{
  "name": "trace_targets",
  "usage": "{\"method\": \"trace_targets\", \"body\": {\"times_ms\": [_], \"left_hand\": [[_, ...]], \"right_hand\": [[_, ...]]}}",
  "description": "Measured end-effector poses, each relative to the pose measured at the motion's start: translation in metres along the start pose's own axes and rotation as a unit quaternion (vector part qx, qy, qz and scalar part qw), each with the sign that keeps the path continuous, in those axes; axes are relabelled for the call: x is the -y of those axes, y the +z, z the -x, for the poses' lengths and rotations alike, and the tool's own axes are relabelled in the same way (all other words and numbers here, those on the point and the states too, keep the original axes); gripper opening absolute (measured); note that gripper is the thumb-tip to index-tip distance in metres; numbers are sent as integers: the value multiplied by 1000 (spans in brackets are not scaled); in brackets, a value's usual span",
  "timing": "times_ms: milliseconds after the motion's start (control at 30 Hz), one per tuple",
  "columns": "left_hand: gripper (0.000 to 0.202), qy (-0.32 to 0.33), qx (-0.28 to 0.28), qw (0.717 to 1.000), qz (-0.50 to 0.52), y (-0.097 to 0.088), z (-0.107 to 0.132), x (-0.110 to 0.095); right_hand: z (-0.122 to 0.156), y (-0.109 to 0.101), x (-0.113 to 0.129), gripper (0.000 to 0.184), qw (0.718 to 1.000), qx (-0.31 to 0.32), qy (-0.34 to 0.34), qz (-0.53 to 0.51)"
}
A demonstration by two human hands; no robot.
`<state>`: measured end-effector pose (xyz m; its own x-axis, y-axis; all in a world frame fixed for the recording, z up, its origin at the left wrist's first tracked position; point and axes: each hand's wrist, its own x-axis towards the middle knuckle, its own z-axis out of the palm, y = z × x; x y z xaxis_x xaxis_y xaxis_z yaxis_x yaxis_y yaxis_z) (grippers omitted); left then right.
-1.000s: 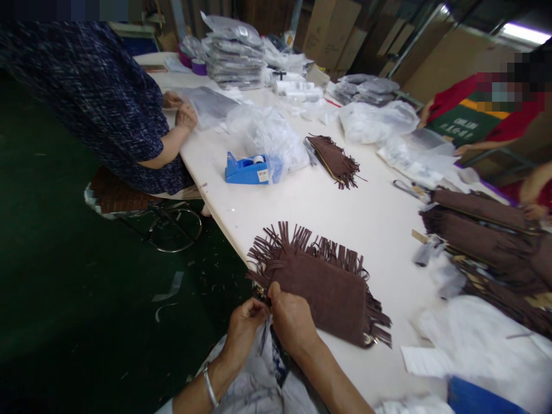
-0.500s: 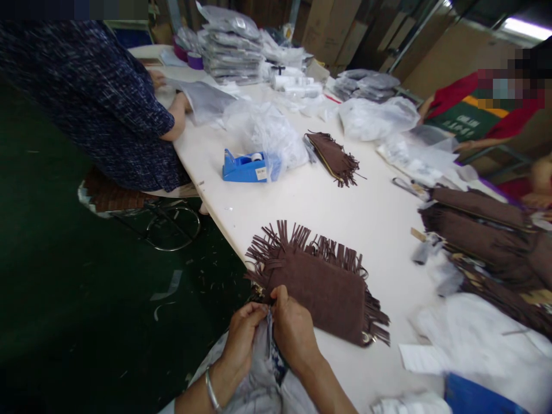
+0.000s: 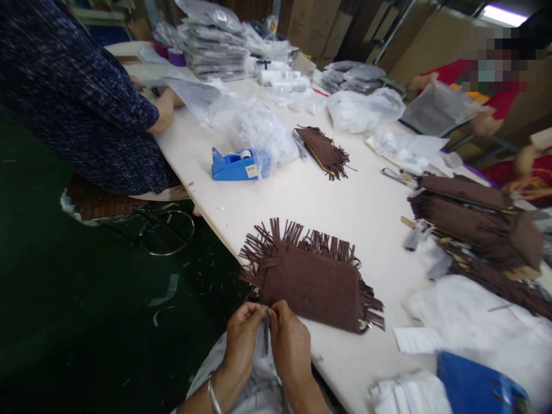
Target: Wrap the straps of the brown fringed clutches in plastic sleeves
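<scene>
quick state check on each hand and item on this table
left hand, pinched shut on thin grey strip
right hand, pinched shut on same strip
near fringed pouch, lying flat by table edge
tape dispenser, upright, roll loaded
far fringed pouch, lying flat
pouch pile, stacked, blurred

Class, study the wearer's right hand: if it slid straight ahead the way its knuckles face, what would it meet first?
Probably the near edge of the brown fringed pouch, lying on the table just beyond the right hand, which pinches a thin strip with the left hand. Depth is unclear.
</scene>
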<state>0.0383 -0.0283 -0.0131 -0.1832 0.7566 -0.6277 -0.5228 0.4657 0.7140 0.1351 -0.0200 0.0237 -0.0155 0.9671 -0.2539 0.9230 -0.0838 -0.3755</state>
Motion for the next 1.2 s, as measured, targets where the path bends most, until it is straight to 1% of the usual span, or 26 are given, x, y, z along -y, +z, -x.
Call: {"method": "trace_targets", "body": {"times_ms": [133, 233, 367, 500, 600, 733, 833, 933, 1067, 1200], "left_hand": [[20, -14, -5, 1000, 20, 0, 0, 2], [22, -25, -8, 999, 32, 0, 0, 3], [22, -38, -17, 998, 42, 2, 4, 0], [22, -66, -32, 995, 65, 2, 8, -4], [20, -76, -33, 993, 84, 0, 7, -2], [19, -83, -23, 991, 106, -2, 3, 0], [18, -92, -13, 990, 101, -3, 0, -1], [19, -128, -17, 987, 97, -3, -4, -3], [15, -200, -25, 973, 108, -4, -9, -1], [15, -239, 3, 963, 124, -3, -11, 2]], "right_hand": [[8, 6, 4, 21, 999, -12, -33, 27], [16, 9, 6, 21, 998, -16, -51, 16], [23, 15, 7, 19, 998, -39, -44, -12], [23, 25, 2, 19, 996, -68, -41, -30], [22, 30, -4, 22, 992, -79, -45, -91], [22, 32, -10, 23, 979, -61, -17, -194], [22, 34, -12, 26, 964, -49, 2, -260], [22, 35, -13, 29, 953, -47, 14, -298], [22, 34, -12, 34, 952, -58, 23, -301], [21, 33, -12, 37, 950, -48, 28, -307]]}}
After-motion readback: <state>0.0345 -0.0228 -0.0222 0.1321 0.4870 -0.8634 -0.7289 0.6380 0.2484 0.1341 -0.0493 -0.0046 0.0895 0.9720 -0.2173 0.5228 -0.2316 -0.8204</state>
